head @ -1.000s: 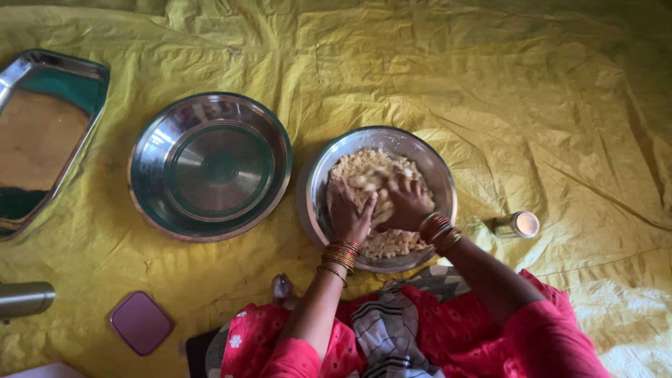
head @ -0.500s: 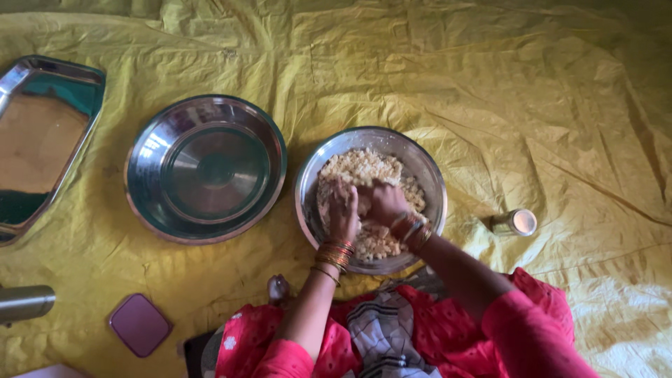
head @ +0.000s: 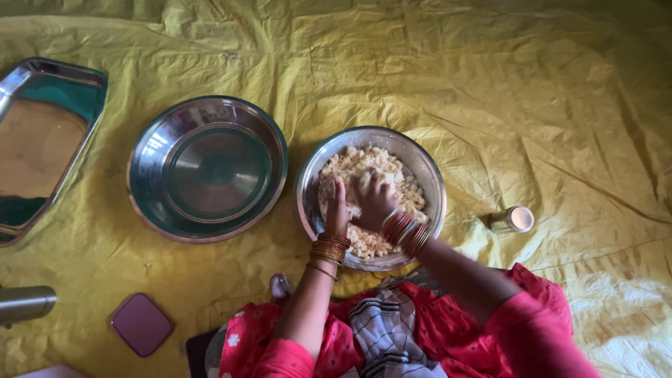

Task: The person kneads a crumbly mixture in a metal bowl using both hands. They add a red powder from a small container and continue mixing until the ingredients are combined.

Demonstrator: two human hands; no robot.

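Observation:
A round steel bowl sits on the yellow sheet in front of me, filled with pale crumbly dough. Both hands are inside it. My left hand rests edge-down at the left of the mass, fingers together and pressed into the crumbs. My right hand lies knuckles up in the middle, fingers curled down into the dough. Bangles circle both wrists.
An empty wide steel plate lies left of the bowl. A rectangular steel tray is at the far left. A small steel cup stands right of the bowl. A purple square lid and a steel cylinder lie at lower left.
Both hands have kept working in the dough, shifting slightly back and closer together. The view has drifted a little.

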